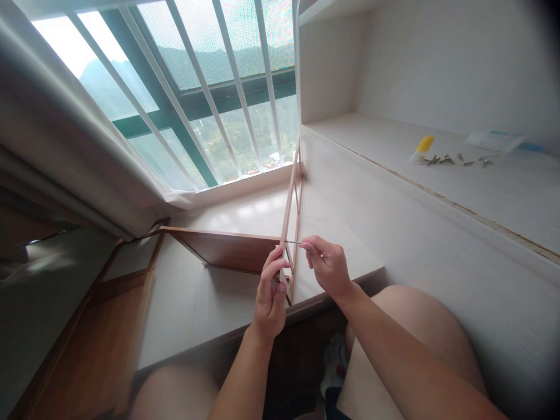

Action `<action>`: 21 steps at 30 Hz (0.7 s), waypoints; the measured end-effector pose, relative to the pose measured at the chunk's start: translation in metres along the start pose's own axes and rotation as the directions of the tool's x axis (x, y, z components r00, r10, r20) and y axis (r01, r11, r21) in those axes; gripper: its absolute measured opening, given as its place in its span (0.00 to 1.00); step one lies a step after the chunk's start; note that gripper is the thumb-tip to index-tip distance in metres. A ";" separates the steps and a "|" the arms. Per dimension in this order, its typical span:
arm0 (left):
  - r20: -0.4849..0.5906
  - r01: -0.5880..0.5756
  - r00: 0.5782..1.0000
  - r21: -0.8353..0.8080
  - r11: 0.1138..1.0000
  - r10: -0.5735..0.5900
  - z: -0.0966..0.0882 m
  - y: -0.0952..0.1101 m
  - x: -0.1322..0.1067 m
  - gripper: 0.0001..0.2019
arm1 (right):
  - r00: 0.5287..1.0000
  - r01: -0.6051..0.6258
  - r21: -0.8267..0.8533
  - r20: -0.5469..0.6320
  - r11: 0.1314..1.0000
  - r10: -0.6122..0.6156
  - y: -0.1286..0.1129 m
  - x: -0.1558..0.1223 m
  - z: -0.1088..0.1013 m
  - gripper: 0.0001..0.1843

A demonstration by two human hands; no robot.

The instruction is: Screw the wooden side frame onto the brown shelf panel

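A slim wooden frame (292,192) stands on edge on the pale window ledge (192,303), running away toward the window. A brown wooden shelf board (227,248) meets it from the left. My left hand (271,291) is closed round the frame's near end, thumb and fingers pinching the rail. My right hand (326,265) is closed in a pinch on a thin metal hex key (294,242), whose tip touches the frame where the board joins it.
On the raised white shelf (437,186) at the right lie several loose screws (450,159), a small yellow-topped bag (422,147) and a clear packet (494,140). A curtain (65,151) hangs at left beside the barred window (219,93). My bare knees are below the ledge.
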State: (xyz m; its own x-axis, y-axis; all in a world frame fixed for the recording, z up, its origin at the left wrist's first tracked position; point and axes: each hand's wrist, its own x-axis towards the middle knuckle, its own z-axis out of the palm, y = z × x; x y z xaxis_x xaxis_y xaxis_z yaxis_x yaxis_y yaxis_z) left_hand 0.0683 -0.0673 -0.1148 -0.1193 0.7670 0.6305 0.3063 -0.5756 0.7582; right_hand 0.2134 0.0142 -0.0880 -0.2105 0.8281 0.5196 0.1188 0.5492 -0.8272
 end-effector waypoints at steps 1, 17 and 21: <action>-0.004 -0.002 1.000 -0.010 1.000 0.002 0.001 0.000 0.000 0.17 | 1.000 0.002 0.000 -0.005 1.000 -0.002 0.000 0.000 0.000 0.14; -0.004 -0.039 0.999 -0.129 0.991 0.039 0.005 -0.006 0.000 0.18 | 0.963 -0.266 0.230 0.030 0.936 0.266 -0.008 0.005 0.003 0.24; 0.006 -0.038 0.999 -0.105 0.994 0.038 0.006 -0.004 0.001 0.17 | 0.937 -0.345 0.354 0.073 0.869 0.342 -0.011 0.009 0.004 0.25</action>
State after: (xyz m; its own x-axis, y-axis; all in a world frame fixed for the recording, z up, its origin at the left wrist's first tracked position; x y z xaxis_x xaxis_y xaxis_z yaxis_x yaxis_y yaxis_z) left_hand 0.0723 -0.0628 -0.1184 -0.1018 0.7460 0.6581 0.2092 -0.6307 0.7473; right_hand 0.2069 0.0152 -0.0756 -0.2273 0.9555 0.1879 -0.1679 0.1516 -0.9741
